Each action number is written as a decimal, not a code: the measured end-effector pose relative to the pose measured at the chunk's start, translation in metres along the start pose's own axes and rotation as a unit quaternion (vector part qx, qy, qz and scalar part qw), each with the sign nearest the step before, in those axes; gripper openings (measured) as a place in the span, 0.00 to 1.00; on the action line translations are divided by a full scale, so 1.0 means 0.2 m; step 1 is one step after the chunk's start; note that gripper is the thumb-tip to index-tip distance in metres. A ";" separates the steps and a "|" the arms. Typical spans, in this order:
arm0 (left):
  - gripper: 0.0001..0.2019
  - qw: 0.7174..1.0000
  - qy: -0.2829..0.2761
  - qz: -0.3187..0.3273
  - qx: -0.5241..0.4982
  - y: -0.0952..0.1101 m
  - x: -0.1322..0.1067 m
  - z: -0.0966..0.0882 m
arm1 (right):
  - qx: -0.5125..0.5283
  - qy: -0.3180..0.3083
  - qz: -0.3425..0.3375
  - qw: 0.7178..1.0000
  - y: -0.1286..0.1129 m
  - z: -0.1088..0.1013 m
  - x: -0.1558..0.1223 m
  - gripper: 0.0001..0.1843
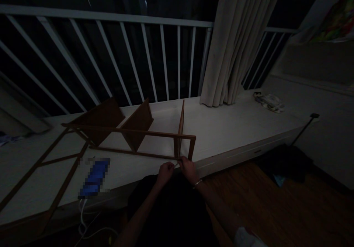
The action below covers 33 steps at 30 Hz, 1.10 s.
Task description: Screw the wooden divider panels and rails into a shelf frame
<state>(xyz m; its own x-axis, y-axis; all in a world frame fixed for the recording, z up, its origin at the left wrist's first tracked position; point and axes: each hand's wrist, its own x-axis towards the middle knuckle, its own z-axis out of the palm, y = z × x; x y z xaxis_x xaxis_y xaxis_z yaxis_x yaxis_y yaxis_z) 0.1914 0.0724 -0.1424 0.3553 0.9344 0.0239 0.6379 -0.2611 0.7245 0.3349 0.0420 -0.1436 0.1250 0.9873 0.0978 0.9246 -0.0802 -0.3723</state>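
A brown wooden shelf unit (pixel 155 133) lies on its side on the white ledge, its boards standing up toward the railing. My left hand (pixel 165 172) is closed in a pinch just in front of the unit's near rail. Between my two hands runs a thin pale stick-like piece (pixel 176 164), its end in my left fingers; it is too dark and small to tell its kind. My right hand (pixel 188 169), with a bracelet at the wrist, has its fingers closed at the near rail by the right end of the frame. Its fingertips are partly hidden.
A ladder-like wooden frame (pixel 59 158) extends left. A blurred blue phone-like object (pixel 95 178) with a white cable (pixel 82 217) lies at the ledge's front edge. Behind are a white railing (pixel 163 62) and a curtain (pixel 235 47). A cloth bundle (pixel 269 102) sits right.
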 end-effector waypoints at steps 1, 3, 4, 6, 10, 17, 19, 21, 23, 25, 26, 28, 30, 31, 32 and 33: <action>0.09 1.000 0.006 0.001 0.000 0.00 -0.01 0.00 | 0.001 0.000 -0.002 1.000 -0.01 0.01 -0.01 0.15; 0.09 1.000 0.018 0.003 0.002 -0.01 -0.04 0.01 | 0.001 0.000 0.001 1.000 -0.02 0.01 -0.02 0.14; 0.09 1.000 0.024 0.003 0.004 -0.01 -0.05 0.02 | 0.000 0.001 0.003 1.000 -0.03 0.01 -0.02 0.14; 0.09 0.999 0.036 0.000 0.008 -0.01 -0.07 0.02 | -0.002 0.006 0.008 1.000 -0.04 0.00 -0.03 0.15; 0.09 0.998 0.055 -0.016 0.016 -0.01 -0.09 0.02 | -0.011 -0.004 0.019 1.000 -0.07 -0.02 -0.05 0.15; 0.10 0.997 0.069 -0.025 0.016 0.01 -0.12 -0.01 | -0.052 -0.014 0.026 0.998 -0.13 -0.03 -0.04 0.16; 0.10 0.997 0.066 -0.027 0.018 0.01 -0.13 -0.02 | -0.060 -0.018 0.025 0.998 -0.14 -0.03 -0.04 0.16; 0.10 0.998 0.058 -0.027 0.019 0.01 -0.14 -0.02 | -0.064 -0.018 0.024 0.997 -0.14 -0.02 -0.04 0.16; 0.10 0.998 0.054 -0.025 0.022 0.01 -0.15 -0.02 | -0.065 -0.015 0.024 0.997 -0.14 -0.01 -0.04 0.15; 0.10 0.998 0.057 -0.021 0.025 0.00 -0.16 -0.01 | -0.062 -0.015 0.024 0.998 -0.14 0.00 -0.05 0.15; 0.10 0.998 0.062 -0.018 0.024 -0.01 -0.15 -0.01 | -0.057 -0.015 0.023 0.998 -0.14 0.00 -0.05 0.15; 0.10 0.997 0.072 -0.008 0.017 -0.02 -0.15 0.00 | -0.046 -0.011 0.017 0.999 -0.13 -0.01 -0.06 0.16; 0.10 0.997 0.078 -0.004 0.005 -0.02 -0.14 0.01 | -0.035 -0.009 0.010 0.999 -0.12 -0.02 -0.08 0.17; 0.10 0.997 0.077 -0.004 0.001 -0.03 -0.14 0.02 | -0.031 -0.010 0.009 0.999 -0.12 -0.03 -0.08 0.18; 0.10 0.997 0.075 -0.005 -0.001 -0.02 -0.14 0.02 | -0.028 -0.011 0.008 1.000 -0.12 -0.03 -0.09 0.18; 0.10 0.997 0.072 -0.007 -0.002 -0.02 -0.14 0.02 | -0.025 -0.013 0.008 1.000 -0.12 -0.04 -0.10 0.19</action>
<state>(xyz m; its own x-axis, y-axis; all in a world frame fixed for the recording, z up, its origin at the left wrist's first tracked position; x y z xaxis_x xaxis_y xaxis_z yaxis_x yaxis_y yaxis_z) 0.1823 0.0468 -0.1496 0.2444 0.9632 0.1116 0.6392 -0.2466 0.7285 0.3136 0.0237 -0.1297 0.1314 0.9889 0.0688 0.9395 -0.1021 -0.3270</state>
